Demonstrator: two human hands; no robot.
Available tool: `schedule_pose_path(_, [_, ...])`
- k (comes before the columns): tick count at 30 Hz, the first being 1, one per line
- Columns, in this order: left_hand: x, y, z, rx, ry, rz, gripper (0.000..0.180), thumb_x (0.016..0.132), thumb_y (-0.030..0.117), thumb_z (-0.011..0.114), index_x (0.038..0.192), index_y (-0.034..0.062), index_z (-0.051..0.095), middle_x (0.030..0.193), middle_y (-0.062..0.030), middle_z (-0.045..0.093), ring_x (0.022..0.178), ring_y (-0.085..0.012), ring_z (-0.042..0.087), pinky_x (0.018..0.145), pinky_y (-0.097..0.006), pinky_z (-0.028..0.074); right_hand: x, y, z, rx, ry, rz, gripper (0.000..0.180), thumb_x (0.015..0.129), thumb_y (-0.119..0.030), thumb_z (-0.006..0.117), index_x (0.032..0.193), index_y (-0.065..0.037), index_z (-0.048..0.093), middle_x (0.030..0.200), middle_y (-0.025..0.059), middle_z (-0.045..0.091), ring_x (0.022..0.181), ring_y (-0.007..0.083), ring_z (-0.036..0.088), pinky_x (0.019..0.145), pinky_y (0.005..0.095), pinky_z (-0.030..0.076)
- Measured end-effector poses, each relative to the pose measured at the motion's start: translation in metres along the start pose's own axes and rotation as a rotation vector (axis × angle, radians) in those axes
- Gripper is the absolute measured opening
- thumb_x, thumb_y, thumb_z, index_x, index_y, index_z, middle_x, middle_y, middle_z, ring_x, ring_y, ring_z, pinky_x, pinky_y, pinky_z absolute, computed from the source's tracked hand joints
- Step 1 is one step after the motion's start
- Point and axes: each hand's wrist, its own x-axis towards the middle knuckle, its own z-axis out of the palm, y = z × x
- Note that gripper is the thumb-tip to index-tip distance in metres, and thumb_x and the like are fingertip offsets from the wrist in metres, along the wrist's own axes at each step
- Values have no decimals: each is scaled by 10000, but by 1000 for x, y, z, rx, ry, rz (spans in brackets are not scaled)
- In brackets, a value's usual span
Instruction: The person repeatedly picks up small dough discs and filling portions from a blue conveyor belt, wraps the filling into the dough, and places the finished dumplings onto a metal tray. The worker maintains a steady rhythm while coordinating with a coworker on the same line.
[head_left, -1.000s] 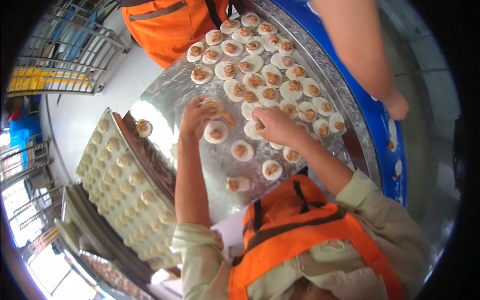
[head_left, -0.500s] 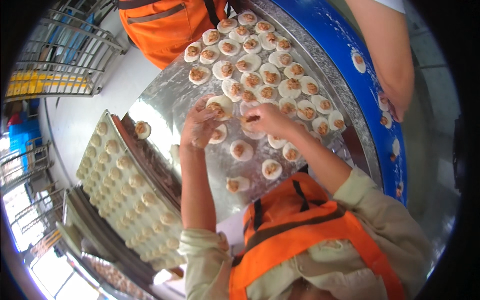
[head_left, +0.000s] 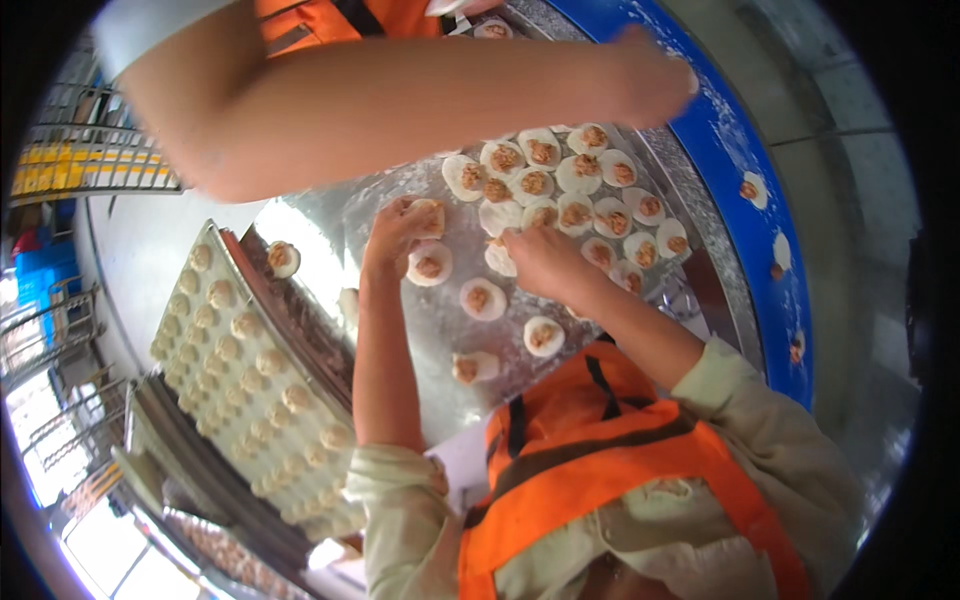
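Observation:
My left hand [head_left: 393, 238] is closed on a filled dough wrapper [head_left: 430, 217], a pale round with brown filling, held just above the metal table. Below it lies another filled wrapper [head_left: 429, 264]. To the right, my right hand [head_left: 545, 262] has its fingers drawn together over a pale wrapper [head_left: 499, 259] on the table. Something small shows at its fingertips, but I cannot make out what. Several filled wrappers [head_left: 575, 215] lie close together beyond my right hand. Nearer to me are separate ones, including a filled wrapper [head_left: 482, 299] and a part-folded one [head_left: 475, 367].
A co-worker's bare arm [head_left: 430, 105] crosses the far table, covering many wrappers; its hand reaches the blue conveyor belt [head_left: 740, 150], which carries a few filled wrappers. A tray of shaped dough pieces [head_left: 290, 362] stands at left. One filled wrapper [head_left: 283, 260] sits by the table's left edge.
A co-worker's arm has swung across the far table. My left hand has tipped the filled wrapper and closed around it. My right hand has moved slightly down, away from the left.

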Motion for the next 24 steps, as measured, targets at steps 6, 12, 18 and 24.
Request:
schedule_pose_path(6, [12, -2, -8, 344, 7, 160, 337, 643, 71, 584, 955, -32, 510, 850, -96, 559, 743, -171, 544, 639, -278, 434, 3, 2, 8, -78, 107, -66, 93, 619, -1, 527, 699, -7, 571, 638, 165, 567, 638, 310, 584, 538, 367, 466])
schedule_pose_path(12, [18, -7, -5, 769, 164, 697, 396, 645, 39, 601, 1019, -45, 502, 871, -93, 563, 795, -155, 535, 697, -259, 426, 12, 10, 16, -50, 160, -38, 126, 635, -23, 514, 744, 7, 570, 633, 166, 571, 629, 307, 585, 533, 383, 455])
schedule_pose_path(18, [-1, -13, -25, 536, 78, 341, 312, 738, 117, 565, 983, -70, 518, 837, -73, 548, 755, -129, 495, 658, -245, 406, 0, 1, -11, 7, 15, 1, 267, 636, -37, 511, 897, 17, 514, 662, 168, 575, 692, 320, 576, 603, 388, 449])
schedule_pose_path(24, [-16, -14, -20, 230, 289, 286, 223, 761, 134, 530, 899, -39, 552, 773, -34, 540, 674, -90, 462, 593, -213, 379, -13, 2, -17, 141, 78, 6, 188, 621, -49, 522, 807, -29, 541, 642, 155, 569, 628, 301, 572, 551, 390, 444])
